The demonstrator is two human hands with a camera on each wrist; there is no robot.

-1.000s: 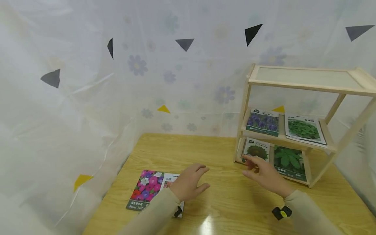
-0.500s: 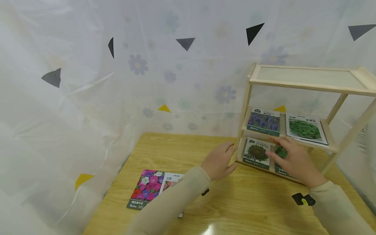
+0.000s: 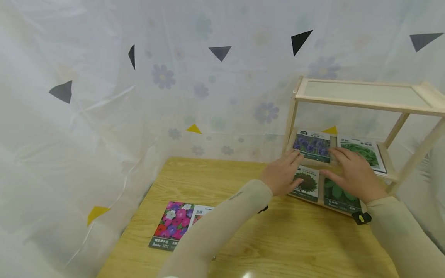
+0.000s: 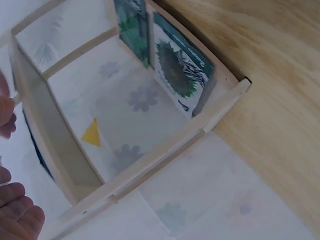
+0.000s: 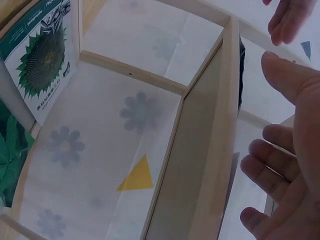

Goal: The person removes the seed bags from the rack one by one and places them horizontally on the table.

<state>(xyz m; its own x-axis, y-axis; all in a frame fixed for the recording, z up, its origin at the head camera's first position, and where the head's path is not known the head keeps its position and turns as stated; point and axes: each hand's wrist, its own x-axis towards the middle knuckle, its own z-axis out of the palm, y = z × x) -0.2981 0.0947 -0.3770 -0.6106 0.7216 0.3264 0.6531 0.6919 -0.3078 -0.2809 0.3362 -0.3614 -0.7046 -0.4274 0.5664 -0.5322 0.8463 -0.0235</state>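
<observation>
In the head view my left hand reaches to the left front corner of a purple-flower seed packet on the shelf's middle board. My right hand is at that packet's right edge, its fingers extended and overlapping the green-leaf packet beside it. Neither hand grips anything. In the right wrist view the right hand shows relaxed, spread fingers. Below, on the lowest board, lie a sunflower packet, partly behind the left hand, and a dark green leaf packet.
The wooden shelf stands on the right of the wood-grain table, with posts on both sides. Left of it lie a pink-flower packet and a white-edged packet, partly covered by the left sleeve. A patterned curtain hangs behind.
My left hand has moved right and away from the table packets up to the shelf. The right hand has moved right and up from the lowest board to the middle one.
</observation>
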